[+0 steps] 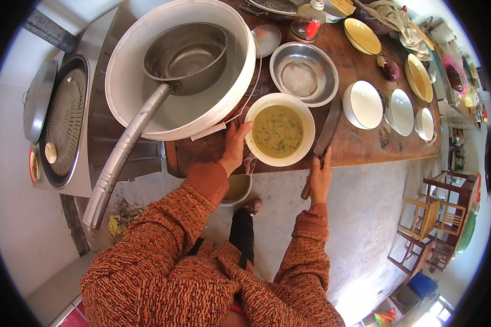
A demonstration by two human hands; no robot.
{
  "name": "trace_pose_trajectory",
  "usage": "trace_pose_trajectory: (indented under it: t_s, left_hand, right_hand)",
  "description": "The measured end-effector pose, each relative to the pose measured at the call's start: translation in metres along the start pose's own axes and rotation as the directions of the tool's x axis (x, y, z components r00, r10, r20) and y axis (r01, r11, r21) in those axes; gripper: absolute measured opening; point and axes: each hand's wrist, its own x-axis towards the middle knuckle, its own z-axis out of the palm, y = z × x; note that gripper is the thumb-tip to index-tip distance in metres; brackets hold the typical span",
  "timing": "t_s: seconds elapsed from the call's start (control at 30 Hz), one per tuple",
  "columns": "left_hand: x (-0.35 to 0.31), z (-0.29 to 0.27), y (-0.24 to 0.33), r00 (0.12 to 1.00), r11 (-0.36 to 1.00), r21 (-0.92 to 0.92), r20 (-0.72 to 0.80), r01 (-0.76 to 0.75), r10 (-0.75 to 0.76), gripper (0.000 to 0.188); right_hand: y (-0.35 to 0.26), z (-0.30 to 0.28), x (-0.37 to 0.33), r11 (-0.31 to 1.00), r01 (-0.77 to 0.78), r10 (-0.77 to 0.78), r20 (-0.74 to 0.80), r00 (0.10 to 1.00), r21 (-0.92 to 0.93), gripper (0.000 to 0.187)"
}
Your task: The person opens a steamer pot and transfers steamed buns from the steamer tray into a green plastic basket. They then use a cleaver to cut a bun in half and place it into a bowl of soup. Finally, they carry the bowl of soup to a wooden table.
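Note:
My left hand (235,144) is closed on the left side of a white bowl (310,131), thumb at its rim and fingers partly hidden. Yellowish-green soup with dark green bits (278,131) fills much of the bowl. At the table's front edge, my right hand (320,177) is closed around the handle of a long-bladed knife (330,122). The blade points away from me, close beside the bowl; the handle's end shows below my hand. Just behind the bowl is a shallow metal basin (328,71).
A white bucket (120,103) at left carries a long-handled metal pot (163,65). White bowls (362,103), yellow bowls (363,37), an onion (388,70) and an oil bottle (306,24) occupy the wooden table (365,147). A bucket (237,191) stands below; wooden chairs (420,218) are at right.

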Motion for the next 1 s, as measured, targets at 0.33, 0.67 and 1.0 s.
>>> trace_pose_trajectory:
  t_s: [0.33,0.67,1.0]
  left_hand:
    - [-0.001,0.000,0.002,0.999,0.999,0.006,0.024,0.032,-0.032,0.064]
    - [-0.011,-0.005,0.017,0.999,0.998,0.061,0.034,0.035,-0.037,0.066]
    - [0.010,-0.014,-0.018,0.965,0.966,0.157,0.198,-0.207,0.174,0.071]
  right_hand:
    - [-0.009,-0.001,-0.083,0.933,-0.175,0.163,0.062,0.985,0.315,0.059]
    - [-0.083,-0.048,-0.150,0.915,-0.136,0.156,-0.021,0.988,0.380,0.057]
    - [-0.220,-0.107,-0.135,0.985,-0.104,0.101,0.026,0.995,0.135,0.061]
